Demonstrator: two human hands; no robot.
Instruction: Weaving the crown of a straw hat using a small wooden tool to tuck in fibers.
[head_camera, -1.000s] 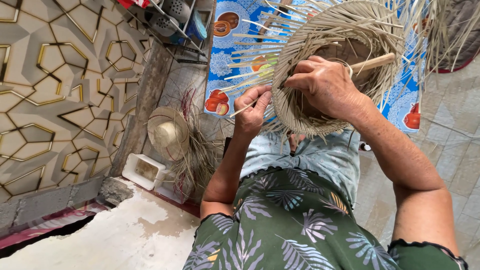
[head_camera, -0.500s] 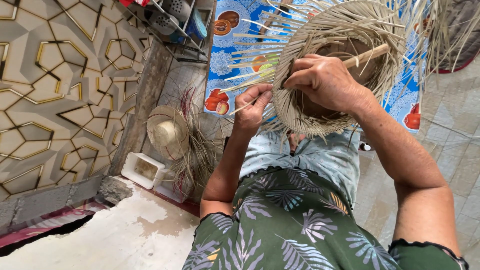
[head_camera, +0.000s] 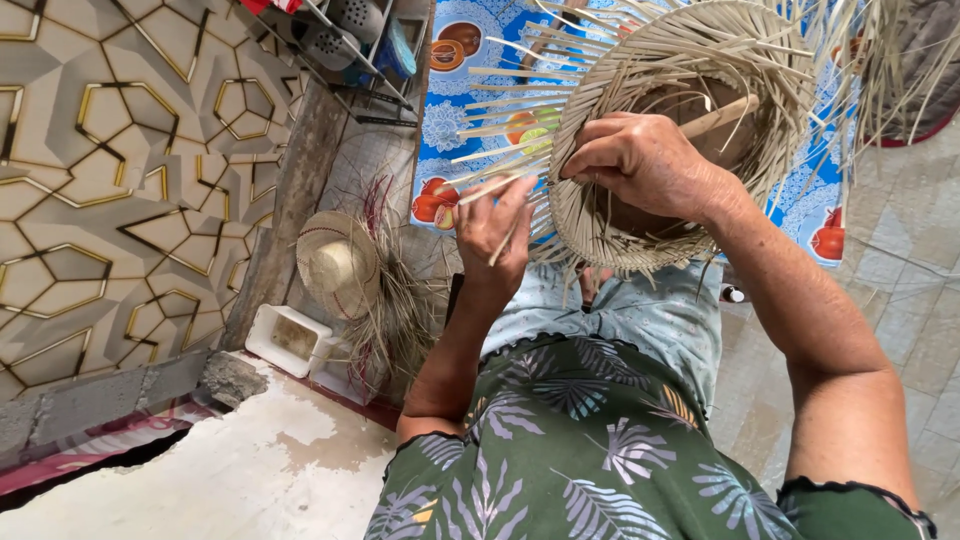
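A half-woven straw hat (head_camera: 690, 60) rests over my lap, its loose pale strips fanning out to the left and top. My right hand (head_camera: 640, 160) lies on the hat's brim, fingers curled and pressing the weave near a wooden stick (head_camera: 722, 116) that pokes out of the crown. My left hand (head_camera: 497, 230) is just left of the brim, pinching several loose straw strips (head_camera: 500, 180) between thumb and fingers. My arms come up from a green leaf-print top.
A second unfinished straw hat (head_camera: 338, 262) with trailing strands lies on the floor at left, beside a white plastic tub (head_camera: 288, 338). A blue patterned mat (head_camera: 470, 120) lies under the work. A wire rack (head_camera: 350, 40) stands against the geometric-patterned wall.
My left hand has shifted its grip along the loose strips, close to the brim. The hat and my right hand stay nearly where they were.
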